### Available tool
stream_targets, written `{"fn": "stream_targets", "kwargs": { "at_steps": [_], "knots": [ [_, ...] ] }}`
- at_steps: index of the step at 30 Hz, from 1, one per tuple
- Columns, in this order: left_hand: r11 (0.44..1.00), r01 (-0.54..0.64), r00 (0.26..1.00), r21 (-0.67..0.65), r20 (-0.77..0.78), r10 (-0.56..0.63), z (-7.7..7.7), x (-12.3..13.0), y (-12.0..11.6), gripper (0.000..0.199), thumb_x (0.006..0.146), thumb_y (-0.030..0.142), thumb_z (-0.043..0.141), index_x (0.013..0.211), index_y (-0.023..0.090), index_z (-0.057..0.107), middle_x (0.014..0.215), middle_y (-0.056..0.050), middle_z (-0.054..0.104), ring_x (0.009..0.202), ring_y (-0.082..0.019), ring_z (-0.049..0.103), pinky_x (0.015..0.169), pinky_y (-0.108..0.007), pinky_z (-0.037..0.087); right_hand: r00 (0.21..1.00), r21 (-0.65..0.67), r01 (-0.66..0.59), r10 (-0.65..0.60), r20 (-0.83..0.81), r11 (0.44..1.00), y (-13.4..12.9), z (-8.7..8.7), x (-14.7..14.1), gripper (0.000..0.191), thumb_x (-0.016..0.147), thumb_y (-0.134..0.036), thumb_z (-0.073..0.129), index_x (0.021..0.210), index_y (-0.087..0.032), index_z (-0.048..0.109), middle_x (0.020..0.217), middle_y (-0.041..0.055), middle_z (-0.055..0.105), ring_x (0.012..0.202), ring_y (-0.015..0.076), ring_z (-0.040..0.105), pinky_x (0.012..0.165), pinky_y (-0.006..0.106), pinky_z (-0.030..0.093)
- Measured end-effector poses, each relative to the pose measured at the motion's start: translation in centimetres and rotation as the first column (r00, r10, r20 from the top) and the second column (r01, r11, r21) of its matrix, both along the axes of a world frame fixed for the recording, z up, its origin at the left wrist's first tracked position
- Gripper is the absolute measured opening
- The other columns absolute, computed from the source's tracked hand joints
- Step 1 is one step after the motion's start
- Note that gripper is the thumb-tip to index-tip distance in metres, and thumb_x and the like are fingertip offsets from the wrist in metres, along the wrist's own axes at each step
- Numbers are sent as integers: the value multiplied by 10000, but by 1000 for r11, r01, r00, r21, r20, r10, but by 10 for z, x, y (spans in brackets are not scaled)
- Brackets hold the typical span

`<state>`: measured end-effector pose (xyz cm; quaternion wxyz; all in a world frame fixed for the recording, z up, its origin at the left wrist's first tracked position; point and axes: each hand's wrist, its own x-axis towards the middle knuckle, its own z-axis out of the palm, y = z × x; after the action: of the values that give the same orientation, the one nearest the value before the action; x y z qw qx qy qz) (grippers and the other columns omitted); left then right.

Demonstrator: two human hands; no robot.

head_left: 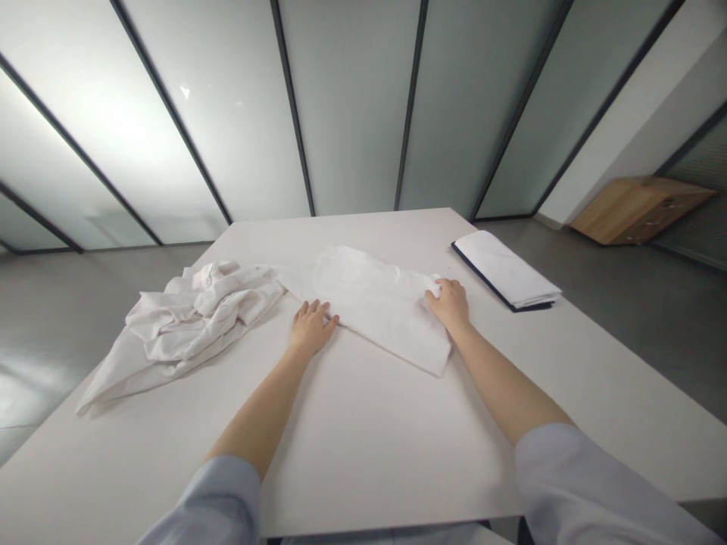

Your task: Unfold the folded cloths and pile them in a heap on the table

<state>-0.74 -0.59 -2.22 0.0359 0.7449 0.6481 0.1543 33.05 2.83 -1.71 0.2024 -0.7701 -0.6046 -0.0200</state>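
A white cloth garment [375, 299] lies spread on the white table, its flat part in the middle. Its left part [193, 318] is bunched in loose folds. My left hand [312, 325] rests with fingers spread at the near edge of the flat part. On the right edge of the same part lies my right hand [450, 303], its fingers curved over the fabric with thumb and forefinger apart; whether it pinches any cloth is not clear.
Folded white cloth [505, 265] lies on a dark navy piece [531, 306] at the table's right side. The white table [369, 454] reaches toward frosted glass panels. A wooden cabinet [636, 210] stands on the floor at the far right.
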Motion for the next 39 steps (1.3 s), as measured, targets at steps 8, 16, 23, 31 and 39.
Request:
{"fn": "stream_targets", "kwargs": {
  "at_steps": [8,16,23,31,39],
  "knots": [
    [1000,-10,1000,2,-20,10,3,1,-1,513,915,485,455,1327,197,559,1450,-148,489,1387,-347,369,1108,-503,329,984,-89,116,-126,-122,989,6,0,9,268,817,-333,480,916,-191,684,910,131,696,948,324,596,857,452,425],
    [991,-2,999,131,51,-5,4,4,1,731,846,414,561,1486,162,314,1476,-167,444,1361,-310,404,1087,-455,374,658,141,-638,631,-412,757,-27,22,-59,207,797,-292,468,865,-204,642,922,51,679,864,218,599,804,318,465],
    [911,377,925,169,-120,-361,18,12,-9,535,804,145,500,1308,298,595,1507,-27,435,1468,-267,219,1195,-531,148,181,28,-948,610,-771,317,-53,39,-94,216,767,-243,490,751,-212,703,968,31,731,973,196,646,929,319,453],
    [918,392,919,63,12,-394,22,15,-7,356,845,165,454,1123,245,662,1217,-50,676,1217,-183,558,1174,-436,259,658,-27,-668,573,-488,744,-12,14,-47,400,887,-278,446,1234,-238,641,1341,51,611,1278,213,515,1124,436,309],
    [971,210,978,114,-44,-206,29,1,-8,191,851,241,481,922,227,658,940,-79,718,973,-238,641,968,-377,418,825,-210,-563,530,-196,799,-8,5,-47,432,995,-378,301,1309,-270,576,1461,54,496,1388,226,384,1165,535,137]
  ]
}}
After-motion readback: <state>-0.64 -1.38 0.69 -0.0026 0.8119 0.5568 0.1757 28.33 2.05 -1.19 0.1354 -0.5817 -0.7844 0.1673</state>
